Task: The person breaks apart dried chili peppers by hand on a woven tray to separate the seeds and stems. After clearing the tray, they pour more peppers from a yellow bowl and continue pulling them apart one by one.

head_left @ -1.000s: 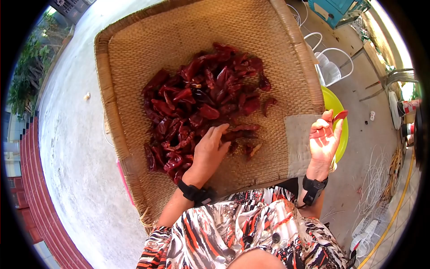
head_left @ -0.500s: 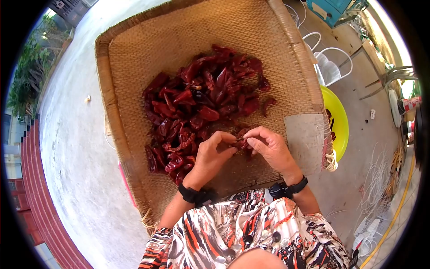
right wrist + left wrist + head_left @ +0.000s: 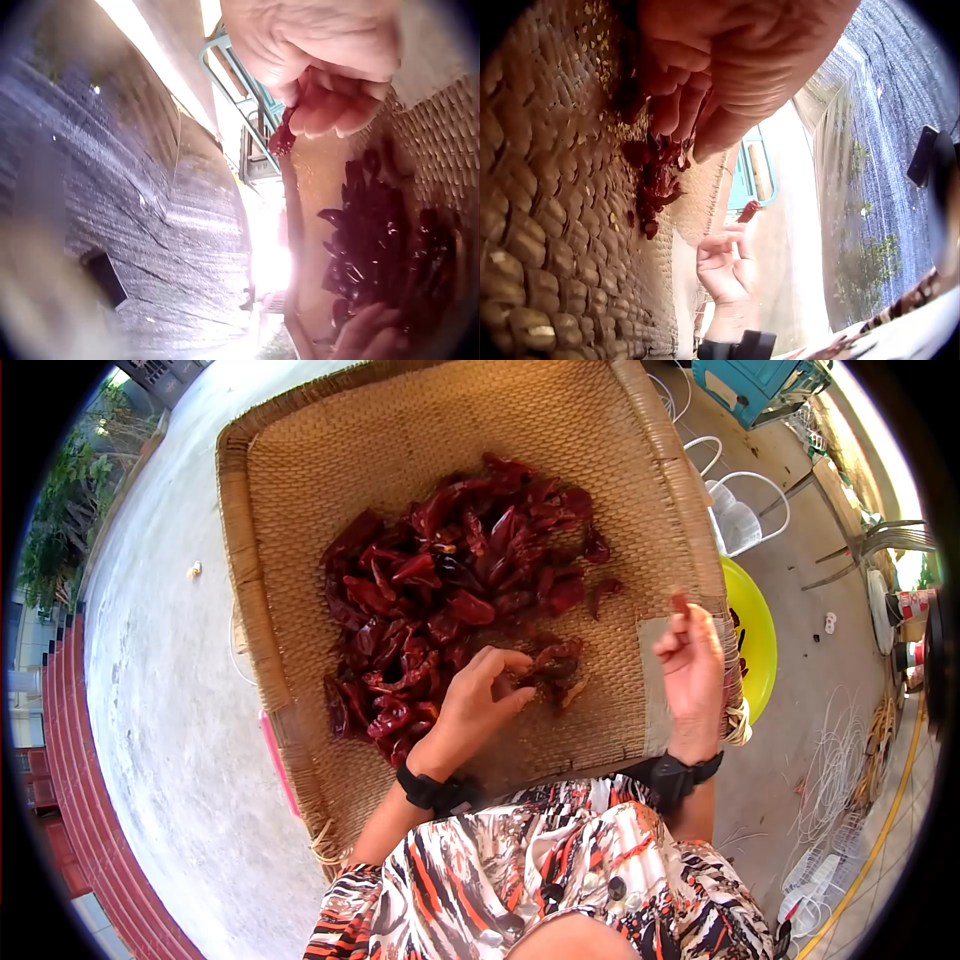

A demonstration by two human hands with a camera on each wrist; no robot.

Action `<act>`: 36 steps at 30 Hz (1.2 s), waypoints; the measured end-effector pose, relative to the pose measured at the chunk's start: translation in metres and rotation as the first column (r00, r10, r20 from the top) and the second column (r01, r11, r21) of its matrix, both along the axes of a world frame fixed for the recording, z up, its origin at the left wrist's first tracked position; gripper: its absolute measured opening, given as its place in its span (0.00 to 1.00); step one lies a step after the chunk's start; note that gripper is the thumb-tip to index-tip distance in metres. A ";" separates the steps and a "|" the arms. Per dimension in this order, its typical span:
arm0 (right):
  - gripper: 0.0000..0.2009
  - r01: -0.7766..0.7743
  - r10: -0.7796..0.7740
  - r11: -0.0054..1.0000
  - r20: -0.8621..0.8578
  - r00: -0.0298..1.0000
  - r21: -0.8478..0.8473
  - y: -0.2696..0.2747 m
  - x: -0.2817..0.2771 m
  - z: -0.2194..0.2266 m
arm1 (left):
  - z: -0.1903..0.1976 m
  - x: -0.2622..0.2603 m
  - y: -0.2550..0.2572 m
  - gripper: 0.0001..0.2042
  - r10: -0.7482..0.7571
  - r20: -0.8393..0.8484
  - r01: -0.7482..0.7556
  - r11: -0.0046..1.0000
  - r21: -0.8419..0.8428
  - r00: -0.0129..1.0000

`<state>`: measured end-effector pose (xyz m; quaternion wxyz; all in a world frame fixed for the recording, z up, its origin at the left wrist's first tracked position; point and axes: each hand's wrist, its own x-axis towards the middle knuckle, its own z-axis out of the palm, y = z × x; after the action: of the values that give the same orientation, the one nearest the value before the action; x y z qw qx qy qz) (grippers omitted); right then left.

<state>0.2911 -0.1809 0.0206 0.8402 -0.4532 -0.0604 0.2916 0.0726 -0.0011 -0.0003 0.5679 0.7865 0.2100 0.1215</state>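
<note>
Dried red chili peppers (image 3: 470, 610) lie heaped in a large woven basket (image 3: 640, 490). My left hand (image 3: 478, 700) is low over the heap's near right side, its thumb and fingers curled at a dark chili (image 3: 658, 180). Part of that chili is hidden under the fingertips in the left wrist view. Raised over the basket's right edge, my right hand (image 3: 693, 670) pinches a small piece of red chili (image 3: 283, 135) between thumb and fingers. A few shriveled chili pieces (image 3: 558, 660) lie just right of my left fingertips.
A yellow-green basin (image 3: 755, 640) with some dark red pieces in it stands right of the basket, below its rim. Beyond are a white bucket (image 3: 738, 525) and a teal frame (image 3: 750, 388). Tangled white wire (image 3: 835, 760) lies on the floor.
My right hand came in from over the basin, met the left hand at the chili, then moved back right with a red piece. The left hand stayed near the heap.
</note>
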 end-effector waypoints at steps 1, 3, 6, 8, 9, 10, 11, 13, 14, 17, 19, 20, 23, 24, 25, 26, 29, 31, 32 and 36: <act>0.08 0.074 -0.058 0.990 -0.124 0.991 0.122 -0.012 0.010 0.002 | 0.001 0.001 -0.001 0.19 -0.024 -0.022 0.027 0.994 0.110 0.999; 0.11 0.058 0.040 0.878 -0.192 0.981 0.475 -0.034 0.033 -0.006 | 0.000 0.002 -0.004 0.20 -0.048 -0.050 0.059 0.968 0.246 0.998; 0.14 0.219 -0.065 0.851 -0.318 0.946 0.478 -0.045 0.029 0.001 | -0.003 0.002 -0.006 0.21 -0.053 -0.054 0.068 0.940 0.333 0.997; 0.13 0.118 -0.084 0.964 -0.151 0.985 0.239 -0.037 0.018 -0.002 | -0.004 0.002 -0.006 0.20 -0.058 -0.051 0.073 0.916 0.394 0.997; 0.13 0.080 -0.073 0.991 -0.066 0.995 0.105 -0.030 0.011 -0.003 | -0.005 0.002 -0.006 0.20 -0.060 -0.047 0.073 0.914 0.400 0.997; 0.11 0.029 -0.025 0.996 0.044 0.999 -0.085 -0.019 -0.003 -0.003 | -0.007 0.002 -0.006 0.20 -0.060 -0.044 0.073 0.911 0.407 0.997; 0.10 -0.035 0.093 0.964 0.212 0.973 -0.263 -0.008 -0.014 -0.003 | -0.008 0.002 -0.005 0.20 -0.060 -0.041 0.071 0.908 0.413 0.997; 0.10 -0.063 0.343 0.852 0.464 0.817 -0.520 0.011 -0.032 -0.003 | -0.002 0.003 -0.006 0.19 -0.040 -0.033 0.050 0.922 0.385 0.999; 0.12 -0.046 0.452 0.801 0.554 0.699 -0.596 0.020 -0.040 -0.001 | 0.001 0.003 -0.006 0.18 -0.030 -0.029 0.039 0.928 0.370 0.999; 0.14 0.003 0.609 0.720 0.634 0.477 -0.694 0.037 -0.051 -0.004 | -0.010 0.002 -0.004 0.16 -0.006 0.070 -0.015 0.956 0.293 0.998; 0.15 0.054 0.665 0.676 0.641 0.383 -0.735 0.040 -0.051 -0.011 | -0.004 0.002 -0.004 0.16 0.011 0.047 -0.022 0.972 0.236 0.999; 0.14 0.097 0.695 0.647 0.637 0.334 -0.756 0.041 -0.050 -0.015 | -0.003 0.002 -0.004 0.16 0.020 0.036 -0.027 0.978 0.205 0.999; 0.12 0.090 0.672 0.663 0.644 0.366 -0.743 0.041 -0.049 -0.013 | -0.004 0.003 -0.004 0.16 0.069 0.084 -0.086 0.973 0.215 0.994; 0.11 0.067 0.645 0.686 0.647 0.407 -0.725 0.040 -0.049 -0.012 | -0.003 0.003 -0.005 0.16 0.088 0.070 -0.096 0.987 0.128 0.994; 0.10 -0.044 0.608 0.713 0.586 0.535 -0.699 0.038 -0.048 -0.013 | 0.000 0.002 -0.006 0.16 0.103 0.055 -0.105 0.994 0.040 0.993; 0.09 -0.146 0.570 0.743 0.503 0.650 -0.653 0.034 -0.046 -0.015 | 0.001 0.002 -0.007 0.16 0.115 0.038 -0.113 0.992 -0.048 0.993; 0.07 -0.276 0.493 0.794 0.309 0.813 -0.542 0.035 -0.048 -0.009 | -0.005 0.002 -0.008 0.16 0.112 0.045 -0.104 0.983 -0.149 0.993; 0.08 -0.261 0.491 0.796 0.330 0.806 -0.546 0.036 -0.047 -0.017 | -0.003 0.002 -0.008 0.16 0.096 0.045 -0.090 0.989 -0.116 0.994; 0.09 -0.261 0.477 0.805 0.320 0.819 -0.533 0.036 -0.047 -0.019 | -0.002 0.002 -0.008 0.16 0.090 0.045 -0.085 0.991 -0.099 0.995; 0.12 -0.182 0.461 0.792 0.375 0.804 -0.582 0.035 -0.047 -0.023 | -0.002 0.001 -0.007 0.17 0.119 0.062 -0.109 0.983 -0.150 0.991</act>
<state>0.2443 -0.1459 -0.0024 0.5760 -0.7039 -0.2734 0.3130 0.0739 -0.0083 -0.0026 0.6233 0.7247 0.2428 0.1656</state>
